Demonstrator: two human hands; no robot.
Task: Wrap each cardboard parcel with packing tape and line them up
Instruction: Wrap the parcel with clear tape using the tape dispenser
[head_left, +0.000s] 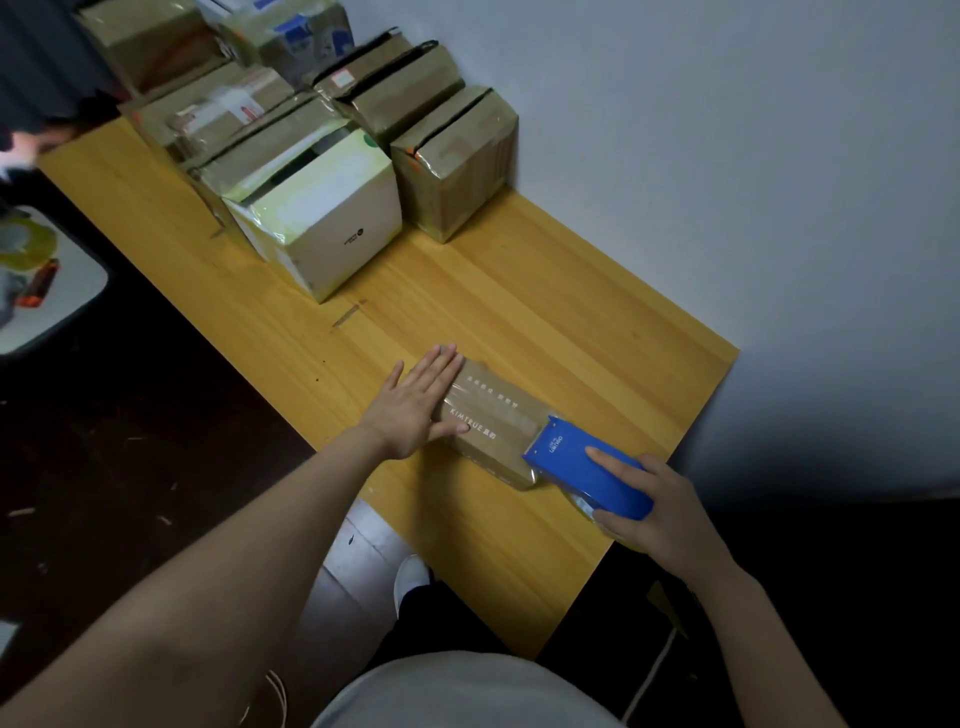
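Observation:
A flat brown cardboard parcel with white print lies near the front of the wooden table. My left hand presses flat on the parcel's left end, fingers straight. My right hand grips a blue tape dispenser whose front edge sits on the parcel's right end. Clear tape shines across the parcel's top. The roll inside the dispenser is mostly hidden.
Several taped parcels stand in rows at the table's far end against the grey wall, with a white box nearest me. A small white side table with tape rolls stands at the left. Dark floor lies below.

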